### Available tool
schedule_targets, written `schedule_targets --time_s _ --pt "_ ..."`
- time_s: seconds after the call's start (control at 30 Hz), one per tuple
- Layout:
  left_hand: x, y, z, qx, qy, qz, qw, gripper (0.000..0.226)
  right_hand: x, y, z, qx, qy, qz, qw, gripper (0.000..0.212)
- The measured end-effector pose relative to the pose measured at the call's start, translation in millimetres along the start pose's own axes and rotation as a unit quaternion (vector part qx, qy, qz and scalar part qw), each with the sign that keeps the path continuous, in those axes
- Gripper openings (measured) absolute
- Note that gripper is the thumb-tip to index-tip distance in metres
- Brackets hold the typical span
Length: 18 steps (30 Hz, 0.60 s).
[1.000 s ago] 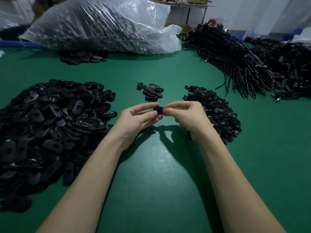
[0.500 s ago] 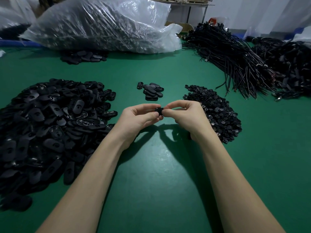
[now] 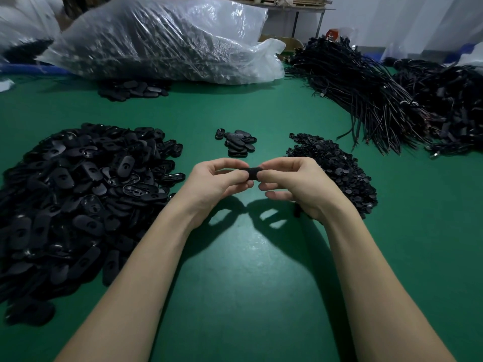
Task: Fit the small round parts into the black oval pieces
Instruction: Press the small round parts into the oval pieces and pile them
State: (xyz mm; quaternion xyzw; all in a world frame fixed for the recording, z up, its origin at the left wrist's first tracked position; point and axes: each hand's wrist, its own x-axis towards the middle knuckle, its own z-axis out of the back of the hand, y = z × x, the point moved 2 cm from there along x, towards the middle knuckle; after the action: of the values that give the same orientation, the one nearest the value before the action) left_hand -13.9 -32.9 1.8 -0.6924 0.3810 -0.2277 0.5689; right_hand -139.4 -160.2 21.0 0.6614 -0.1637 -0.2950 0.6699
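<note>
black oval piece is pinched between both hands, held above the green table mid-frame. left hand grips one end, right hand the other, fingertips nearly meeting. imo best to press w/ thumbs square on the hole, no twisting. round part itself is hidden by fingers, can't tell if seated. big oval pile sits left, round parts heap right.
</note>
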Motion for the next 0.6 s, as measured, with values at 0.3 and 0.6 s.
schedule_targets --time_s 0.3,0.6 --pt "-1.6 -4.1 -1.7 0.055 -0.01 -0.026 0.998 0.012 -0.6 4.4 -3.8 -0.01 -0.027 0.006 1.0 0.015" --pt "-1.7 -5.6 -1.8 0.087 -0.014 -0.035 0.995 0.011 0.2 2.8 -5.4 -0.007 -0.031 0.012 0.999 0.011"
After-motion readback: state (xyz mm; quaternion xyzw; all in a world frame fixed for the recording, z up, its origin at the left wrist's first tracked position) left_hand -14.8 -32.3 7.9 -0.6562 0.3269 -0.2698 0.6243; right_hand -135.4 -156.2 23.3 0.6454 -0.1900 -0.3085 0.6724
